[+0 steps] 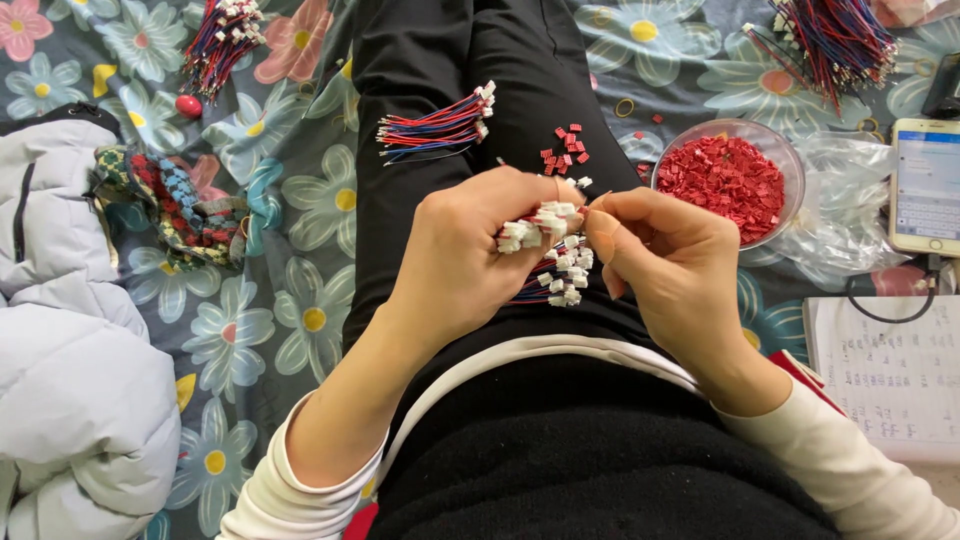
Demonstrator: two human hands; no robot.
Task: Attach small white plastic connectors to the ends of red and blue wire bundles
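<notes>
Wires (552, 262) with white plastic plugs, thin and bundled, over lap | left hand (470, 245) fisted tight around them | right hand (665, 255) just right, fingertips pinched at one plug | bowl (790, 160) of small red caps far right

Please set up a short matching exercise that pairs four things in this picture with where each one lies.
Things:
1. clear round bowl of small red plastic pieces
2. loose bundle of red, blue and black wires with white plugs
3. white padded jacket
4. white smartphone

Places:
A. far left
B. on the black-clad leg
C. far right edge
D. right of the leg, on the flowered cloth

Pairs: 1-D, 2-B, 3-A, 4-C
</notes>
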